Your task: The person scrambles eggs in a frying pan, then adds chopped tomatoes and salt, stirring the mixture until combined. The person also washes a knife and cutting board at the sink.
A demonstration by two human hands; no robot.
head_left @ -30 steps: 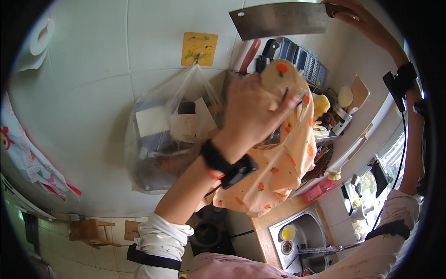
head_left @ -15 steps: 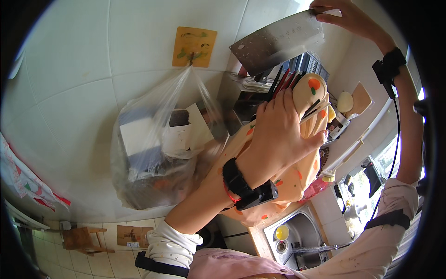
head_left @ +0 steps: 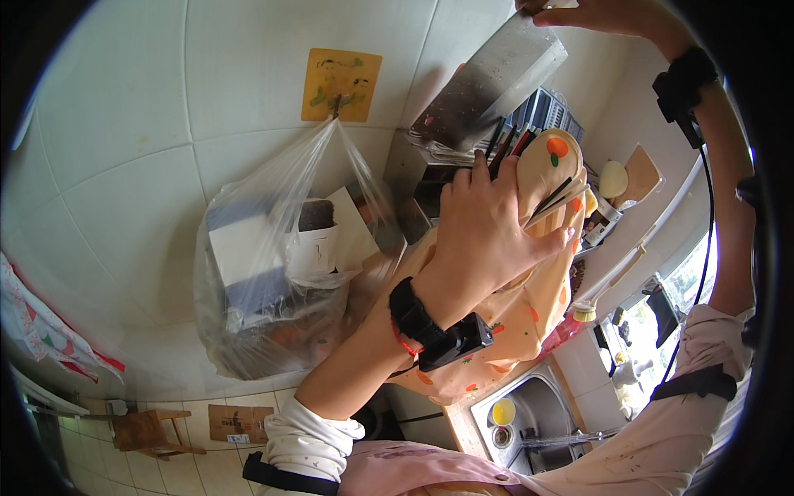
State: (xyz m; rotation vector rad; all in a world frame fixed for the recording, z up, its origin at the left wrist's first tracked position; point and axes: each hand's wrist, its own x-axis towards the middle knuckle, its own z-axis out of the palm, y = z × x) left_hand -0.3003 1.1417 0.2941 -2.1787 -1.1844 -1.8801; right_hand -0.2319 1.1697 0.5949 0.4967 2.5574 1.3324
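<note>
My left hand [head_left: 488, 227] is closed on a peach cloth [head_left: 552, 153] printed with orange fruit or carrots, beside several thin sticks [head_left: 550, 198]. My right hand [head_left: 571, 18], at the top, grips a wide steel cleaver [head_left: 500, 70] by its end, with the blade tilted down over the knife rack [head_left: 442, 174]; whether its lower edge touches the rack I cannot tell. Some knife handles are partly hidden behind my left hand and the cloth.
A clear bag [head_left: 248, 314] of boxes hangs from a yellow hook plate [head_left: 342, 83]. To the right are a utensil holder [head_left: 605, 219] and a brush [head_left: 585, 310]; below, a sink [head_left: 542, 409] with running water and a yellow bowl [head_left: 504, 411]. A wooden stool [head_left: 145, 430] stands lower left.
The cleaver has moved down and left, tipping from level to a steep slant over the rack. My left hand has shifted right and its fingers now spread further over the cloth.
</note>
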